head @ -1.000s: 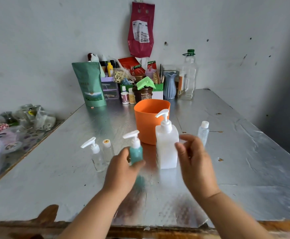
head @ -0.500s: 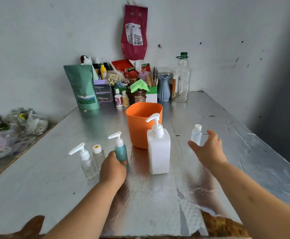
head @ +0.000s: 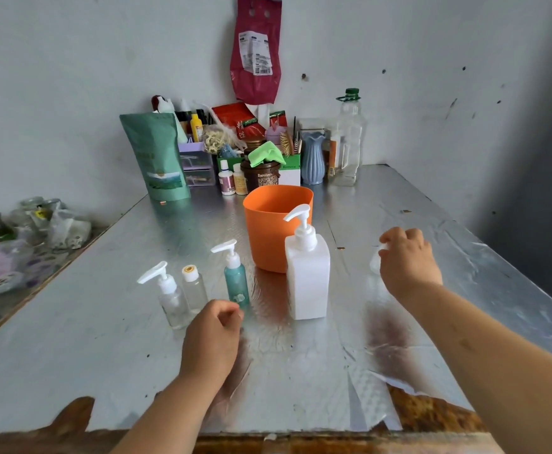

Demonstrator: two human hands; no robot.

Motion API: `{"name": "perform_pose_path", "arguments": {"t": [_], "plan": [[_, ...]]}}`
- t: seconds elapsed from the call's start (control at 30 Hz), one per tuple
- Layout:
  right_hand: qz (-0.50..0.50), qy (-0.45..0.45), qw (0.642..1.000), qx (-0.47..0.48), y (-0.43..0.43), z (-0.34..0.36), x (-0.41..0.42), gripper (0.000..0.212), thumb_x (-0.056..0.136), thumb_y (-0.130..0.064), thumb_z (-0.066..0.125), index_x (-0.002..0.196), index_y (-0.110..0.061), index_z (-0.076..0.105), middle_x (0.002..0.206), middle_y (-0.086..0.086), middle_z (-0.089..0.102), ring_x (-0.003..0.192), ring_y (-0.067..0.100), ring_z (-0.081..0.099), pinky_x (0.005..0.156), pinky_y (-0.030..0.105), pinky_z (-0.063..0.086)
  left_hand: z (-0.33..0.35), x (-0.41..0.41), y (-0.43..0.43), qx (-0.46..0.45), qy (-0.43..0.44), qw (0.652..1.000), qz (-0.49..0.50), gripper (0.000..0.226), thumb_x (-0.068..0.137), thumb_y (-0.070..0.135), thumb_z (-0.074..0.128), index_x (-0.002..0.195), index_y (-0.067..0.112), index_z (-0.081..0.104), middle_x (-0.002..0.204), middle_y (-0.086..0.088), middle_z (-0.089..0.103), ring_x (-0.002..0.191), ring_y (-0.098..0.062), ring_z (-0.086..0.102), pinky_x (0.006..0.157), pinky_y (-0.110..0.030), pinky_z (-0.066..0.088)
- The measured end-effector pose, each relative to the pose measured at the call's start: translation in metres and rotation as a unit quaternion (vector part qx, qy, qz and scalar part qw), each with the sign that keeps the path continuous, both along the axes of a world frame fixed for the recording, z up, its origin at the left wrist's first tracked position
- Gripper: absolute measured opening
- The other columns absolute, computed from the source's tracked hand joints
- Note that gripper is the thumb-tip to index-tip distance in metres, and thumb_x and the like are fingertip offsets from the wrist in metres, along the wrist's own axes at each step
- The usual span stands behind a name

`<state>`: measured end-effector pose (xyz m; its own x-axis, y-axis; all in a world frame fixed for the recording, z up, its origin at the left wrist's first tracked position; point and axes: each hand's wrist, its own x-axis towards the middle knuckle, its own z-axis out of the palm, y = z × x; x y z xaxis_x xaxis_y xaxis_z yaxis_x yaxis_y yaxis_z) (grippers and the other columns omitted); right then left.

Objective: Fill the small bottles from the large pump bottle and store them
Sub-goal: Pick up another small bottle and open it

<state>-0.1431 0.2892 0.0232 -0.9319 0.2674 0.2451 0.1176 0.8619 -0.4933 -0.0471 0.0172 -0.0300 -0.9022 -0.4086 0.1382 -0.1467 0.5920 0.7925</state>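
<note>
Step in hand, as I read it: fetching a small bottle to fill; no filling begun yet. The right grip (head: 409, 263) is out to the right of the large pump bottle (head: 307, 280), fingers curled at a small clear bottle (head: 373, 261). That bottle shows only as a blur at the thumb side, so can't tell whether it's clamped or merely about to be. The left grip (head: 212, 335) is loosely curled w/ nothing in it, just in front of the teal pump bottle (head: 237, 283); touching or not, can't say. Two more small ones stand left of the teal, close together on the bench (head: 88, 339): a clear pump bottle (head: 169, 294) and a capped clear bottle (head: 193, 285). The orange tub (head: 268, 231) sits just behind the big bottle (prob. the storage spot). Next move calls for a firm hold, then bringing the bottle in beside the pump. Cap must come off first, which needs the left grip too, then hold it upright under the nozzle.
</note>
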Motion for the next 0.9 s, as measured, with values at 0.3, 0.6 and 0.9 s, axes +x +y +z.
{"name": "perform_pose_path", "arguments": {"t": [0.3, 0.6, 0.9], "plan": [[0.053, -0.001, 0.999, -0.002, -0.001, 0.007, 0.059, 0.031, 0.094, -0.046, 0.046, 0.102, -0.018, 0.054, 0.106, 0.004, 0.057, 0.077, 0.019, 0.053, 0.062, 0.028, 0.038, 0.012, 0.016, 0.018, -0.027, 0.001, 0.992, -0.126, 0.036, 0.095, 0.046, 0.049, 0.072, 0.021, 0.058, 0.068, 0.008, 0.068, 0.065, -0.007, 0.065, 0.068, -0.033, 0.055], [0.187, -0.060, 0.980, -0.011, -0.074, 0.035, 0.121, 0.035, 0.083, -0.059, 0.056, 0.080, -0.024, 0.053, 0.068, -0.007, 0.057, 0.058, 0.008, 0.050, 0.049, 0.023, 0.036, 0.015, 0.034, 0.034, 0.019, -0.063, 0.954, -0.293, 0.053, 0.072, 0.048, 0.079, 0.116, 0.047, 0.049, 0.112, 0.028, 0.050, 0.099, 0.003, 0.053, 0.083, -0.011, 0.043], [0.308, -0.089, 0.946, -0.043, -0.098, 0.029, 0.122, 0.024, 0.091, -0.046, 0.053, 0.114, -0.040, 0.055, 0.106, -0.013, 0.050, 0.087, 0.008, 0.057, 0.071, 0.018, 0.041, 0.010, 0.034, 0.008, -0.012, -0.049, 0.962, -0.267, 0.052, 0.087, 0.040, 0.066, 0.132, 0.047, 0.041, 0.128, 0.024, 0.047, 0.128, -0.005, 0.047, 0.098, -0.019, 0.035]]}}
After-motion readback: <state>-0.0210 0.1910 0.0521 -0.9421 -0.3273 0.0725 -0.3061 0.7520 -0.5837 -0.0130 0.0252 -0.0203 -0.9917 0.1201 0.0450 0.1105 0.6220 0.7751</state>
